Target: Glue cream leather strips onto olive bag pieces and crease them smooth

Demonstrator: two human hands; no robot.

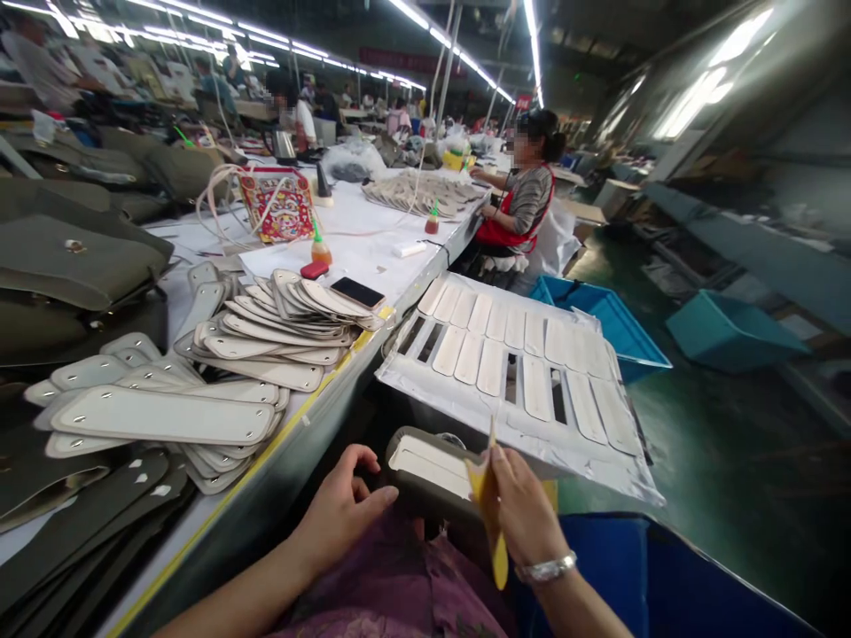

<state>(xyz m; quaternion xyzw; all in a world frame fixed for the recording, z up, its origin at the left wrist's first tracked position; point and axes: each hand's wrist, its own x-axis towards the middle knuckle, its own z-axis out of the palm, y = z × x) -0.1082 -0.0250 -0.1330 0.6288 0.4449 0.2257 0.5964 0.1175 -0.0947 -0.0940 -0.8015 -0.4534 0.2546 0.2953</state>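
Along the left side, dark bags (73, 252) were heaped on the table (378, 239), with fanned piles of pale straps (163, 414) crowding its near edge. Next came a red patterned purse (276, 204), a glue bottle (320, 253) and a phone (357, 292). The left hand (346, 503) had its thumb and fingers parted at the left end of a dark case (435, 505) (whether it touched, I couldn't tell). That case sat over the lap, pale panel (425, 461) upward; at its right end the right hand (522, 501) pinched a yellow sheet (493, 505). Just beyond, a white-covered board (458, 410) bore rows of pale strips (492, 363); a blue bin (578, 567) stood near the right hand. A narrow gap separated table and board, with open green floor (722, 434) farther right. White covering spread over the tabletop, and tube lights (412, 13) lined the long workroom.
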